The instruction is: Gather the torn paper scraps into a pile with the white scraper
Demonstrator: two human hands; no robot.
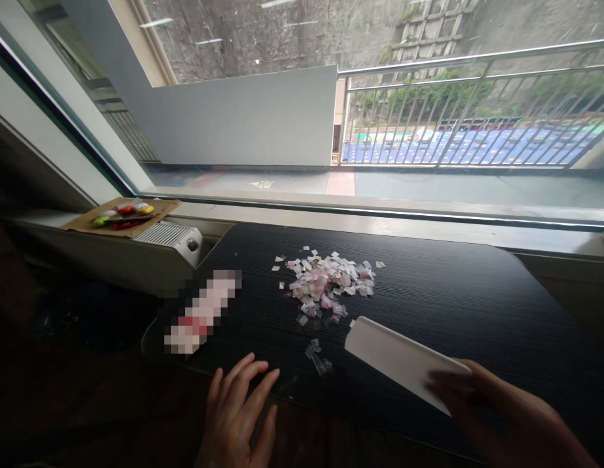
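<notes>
A heap of small whitish and pink square pieces (326, 283), some of them see-through, lies in the middle of the black table (443, 286). My right hand (497, 403) grips the near end of a white, slightly curved sheet (399, 357), perhaps paper or thin card. Its far end reaches toward the heap, close to one loose square. At the table's near edge is my left hand (240, 409), fingers spread and holding nothing. Between the left hand and the sheet lie a few clear scraps (318, 361).
A pixelated pinkish object (204, 315) lies at the table's left side. Beyond the corner stands a radiator (170, 237) with brown cardboard (77, 222) and colourful items (126, 211) on it. A window sill (380, 221) runs along the back edge.
</notes>
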